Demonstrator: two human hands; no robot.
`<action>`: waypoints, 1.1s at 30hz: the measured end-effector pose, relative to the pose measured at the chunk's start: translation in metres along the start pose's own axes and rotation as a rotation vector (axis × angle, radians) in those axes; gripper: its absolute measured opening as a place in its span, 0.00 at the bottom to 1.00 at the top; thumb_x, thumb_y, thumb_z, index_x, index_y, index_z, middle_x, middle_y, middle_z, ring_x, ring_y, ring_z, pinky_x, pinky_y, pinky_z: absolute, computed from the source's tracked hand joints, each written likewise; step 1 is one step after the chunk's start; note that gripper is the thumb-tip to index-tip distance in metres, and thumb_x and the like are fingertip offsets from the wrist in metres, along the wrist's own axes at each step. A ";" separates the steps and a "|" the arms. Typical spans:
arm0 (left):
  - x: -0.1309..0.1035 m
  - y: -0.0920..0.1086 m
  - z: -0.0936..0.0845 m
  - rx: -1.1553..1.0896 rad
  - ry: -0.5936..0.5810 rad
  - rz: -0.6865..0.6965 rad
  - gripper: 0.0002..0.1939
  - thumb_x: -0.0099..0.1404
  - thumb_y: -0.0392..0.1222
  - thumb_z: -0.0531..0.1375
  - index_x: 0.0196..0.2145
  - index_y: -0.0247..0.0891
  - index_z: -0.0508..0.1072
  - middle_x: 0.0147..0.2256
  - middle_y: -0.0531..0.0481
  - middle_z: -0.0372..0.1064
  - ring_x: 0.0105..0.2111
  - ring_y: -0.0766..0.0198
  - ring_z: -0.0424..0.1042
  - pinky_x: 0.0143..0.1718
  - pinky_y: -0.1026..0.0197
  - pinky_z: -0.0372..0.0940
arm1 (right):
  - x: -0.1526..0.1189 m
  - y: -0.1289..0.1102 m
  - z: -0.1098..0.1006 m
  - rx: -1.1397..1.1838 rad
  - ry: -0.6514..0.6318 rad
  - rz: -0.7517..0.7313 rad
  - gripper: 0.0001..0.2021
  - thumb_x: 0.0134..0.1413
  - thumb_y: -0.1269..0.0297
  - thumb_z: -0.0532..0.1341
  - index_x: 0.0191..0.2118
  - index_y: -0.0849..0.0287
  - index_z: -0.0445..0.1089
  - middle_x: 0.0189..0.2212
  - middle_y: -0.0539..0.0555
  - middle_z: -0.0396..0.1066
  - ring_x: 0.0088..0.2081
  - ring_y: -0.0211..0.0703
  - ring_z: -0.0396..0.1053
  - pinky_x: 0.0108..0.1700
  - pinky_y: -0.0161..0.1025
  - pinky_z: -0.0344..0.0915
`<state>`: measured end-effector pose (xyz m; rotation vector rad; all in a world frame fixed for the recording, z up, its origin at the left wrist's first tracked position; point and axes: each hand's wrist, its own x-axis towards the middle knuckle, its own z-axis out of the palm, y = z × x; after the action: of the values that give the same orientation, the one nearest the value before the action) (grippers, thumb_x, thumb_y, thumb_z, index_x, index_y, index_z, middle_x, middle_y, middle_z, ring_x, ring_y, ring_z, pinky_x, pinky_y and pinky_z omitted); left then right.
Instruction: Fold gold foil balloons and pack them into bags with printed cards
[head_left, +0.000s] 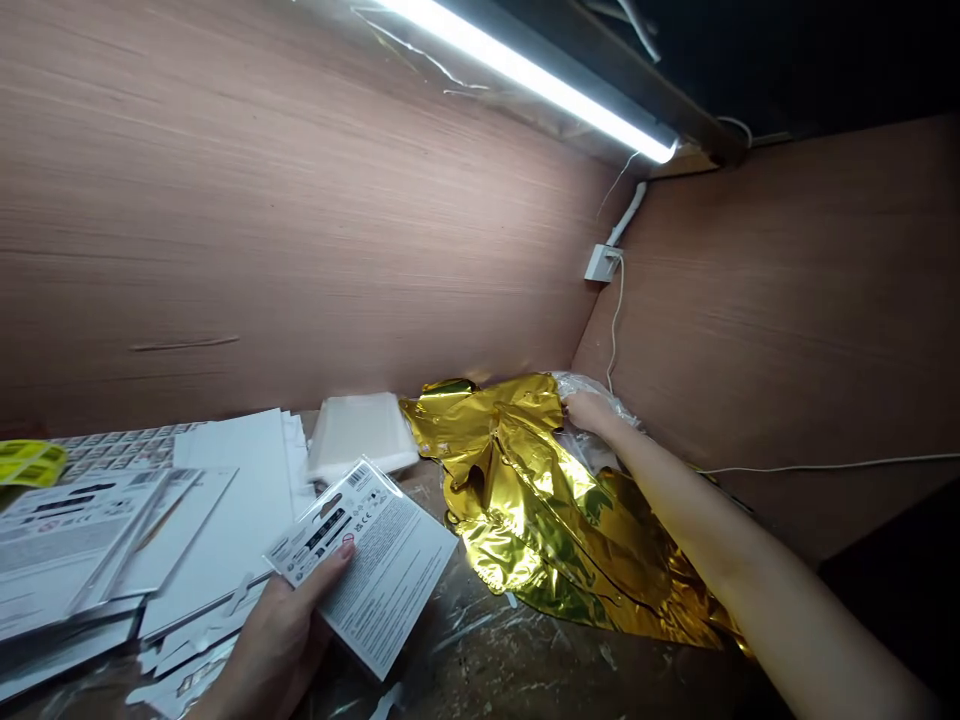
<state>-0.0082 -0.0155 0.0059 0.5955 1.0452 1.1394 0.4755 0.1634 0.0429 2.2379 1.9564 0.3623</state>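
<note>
My left hand (289, 630) grips a white printed card in a clear sleeve (382, 570), thumb on its face and fingers behind. The card has a barcode, symbols, small text and a hanging slot, and it is tilted. My right hand (589, 412) reaches to the back corner, by the right edge of the crumpled gold foil (517, 480) and beside clear plastic film (622, 405). Its fingers look curled in, but they are small and partly hidden; what they hold cannot be made out. The foil spreads under and beside my right forearm.
Similar printed cards (67, 540) and white sheets (232, 470) pile up on the left. A stack of clear sleeves (360, 435) lies against the back panel. A yellow plastic item (30, 462) sits far left. Above are a tube light (540, 75) and a wall socket (602, 263) with a hanging cable.
</note>
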 end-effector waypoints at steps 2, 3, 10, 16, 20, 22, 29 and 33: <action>-0.001 0.000 -0.001 -0.017 -0.006 -0.004 0.23 0.62 0.32 0.67 0.55 0.33 0.74 0.41 0.36 0.80 0.40 0.43 0.82 0.40 0.47 0.79 | 0.004 -0.002 0.001 -0.016 -0.011 -0.018 0.16 0.67 0.55 0.61 0.50 0.63 0.72 0.49 0.60 0.73 0.50 0.50 0.72 0.55 0.53 0.67; -0.002 0.001 0.000 -0.023 -0.008 -0.005 0.24 0.62 0.32 0.67 0.56 0.34 0.74 0.41 0.37 0.80 0.40 0.44 0.82 0.40 0.47 0.79 | 0.004 -0.003 0.001 -0.016 -0.011 -0.028 0.16 0.67 0.55 0.61 0.49 0.64 0.72 0.49 0.60 0.73 0.50 0.49 0.72 0.55 0.52 0.67; -0.004 0.001 0.000 -0.026 -0.029 -0.008 0.20 0.63 0.32 0.67 0.53 0.31 0.75 0.43 0.35 0.80 0.40 0.44 0.82 0.40 0.46 0.79 | -0.016 -0.002 -0.013 0.062 0.129 -0.094 0.10 0.67 0.62 0.60 0.44 0.64 0.74 0.45 0.60 0.76 0.48 0.48 0.73 0.55 0.49 0.65; 0.003 0.001 -0.007 -0.084 -0.045 -0.036 0.14 0.65 0.33 0.65 0.48 0.27 0.77 0.41 0.33 0.80 0.38 0.47 0.82 0.38 0.52 0.79 | -0.044 -0.019 -0.050 0.277 0.484 -0.038 0.17 0.69 0.62 0.51 0.48 0.66 0.74 0.46 0.66 0.77 0.47 0.51 0.74 0.51 0.41 0.64; 0.009 0.001 -0.010 -0.213 -0.031 -0.052 0.10 0.66 0.33 0.63 0.45 0.26 0.78 0.43 0.33 0.79 0.40 0.49 0.81 0.42 0.52 0.79 | -0.092 -0.084 -0.076 0.798 0.637 -0.126 0.19 0.67 0.55 0.53 0.48 0.65 0.73 0.33 0.60 0.77 0.31 0.45 0.75 0.35 0.40 0.69; 0.011 0.002 -0.011 -0.261 -0.026 -0.055 0.13 0.67 0.33 0.62 0.48 0.27 0.76 0.48 0.33 0.78 0.43 0.49 0.81 0.47 0.50 0.78 | -0.126 -0.124 -0.086 1.321 0.479 -0.325 0.15 0.60 0.54 0.62 0.42 0.61 0.75 0.30 0.56 0.76 0.25 0.42 0.73 0.26 0.38 0.66; 0.007 0.006 -0.012 -0.293 -0.042 -0.120 0.17 0.68 0.34 0.61 0.53 0.26 0.74 0.50 0.31 0.76 0.44 0.49 0.81 0.49 0.48 0.76 | -0.189 -0.189 -0.073 1.929 -0.022 -0.392 0.12 0.53 0.56 0.71 0.37 0.59 0.77 0.27 0.54 0.77 0.22 0.41 0.73 0.24 0.38 0.66; 0.006 0.007 -0.010 -0.290 -0.028 -0.142 0.14 0.66 0.33 0.62 0.49 0.25 0.76 0.45 0.33 0.79 0.39 0.51 0.81 0.46 0.50 0.78 | -0.190 -0.189 -0.057 2.021 0.003 -0.294 0.11 0.53 0.57 0.72 0.36 0.58 0.77 0.27 0.54 0.77 0.23 0.41 0.74 0.23 0.36 0.65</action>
<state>-0.0203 -0.0088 0.0051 0.3015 0.8643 1.1278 0.2565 -0.0006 0.0312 1.9854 2.8559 -2.6461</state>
